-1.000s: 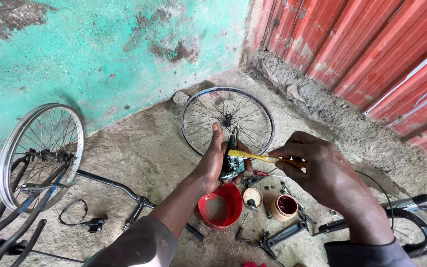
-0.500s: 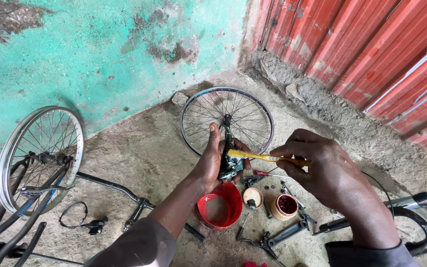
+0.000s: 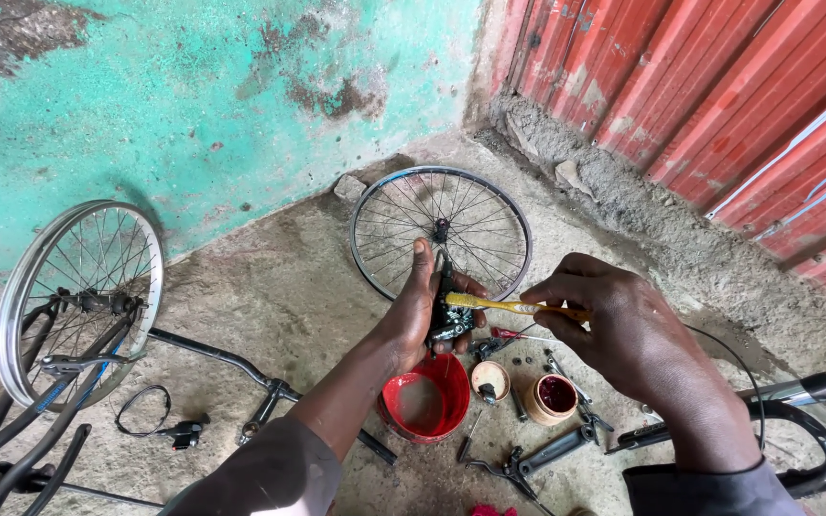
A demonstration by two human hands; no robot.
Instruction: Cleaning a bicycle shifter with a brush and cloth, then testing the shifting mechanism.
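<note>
Toothbrush (image 3: 499,306) with a yellow handle is pinched in the right hand (image 3: 614,330), its bristled end laid against a small dark metal bicycle part (image 3: 449,320) that the left hand (image 3: 418,311) grips upright, fingers wrapped round it and thumb pointing to the far side. Both hands hover over the concrete floor (image 3: 270,287), near the middle of the scene. Directly beneath the left hand sits a red plastic bowl (image 3: 427,401); just to its right stand a small tan cap (image 3: 489,379) and a round tin (image 3: 552,398) with dark red contents, with loose bolts and black metal bits scattered around them. A bare spoked wheel (image 3: 442,234) lies flat on the floor just beyond the hands, close to the corner where the flaking turquoise wall (image 3: 203,105) meets the red corrugated sheeting (image 3: 719,96). At the left, a second wheel (image 3: 83,296) stands upright in a dark bicycle frame, and a black handlebar (image 3: 815,420) reaches in from the right edge, near the right wrist.
</note>
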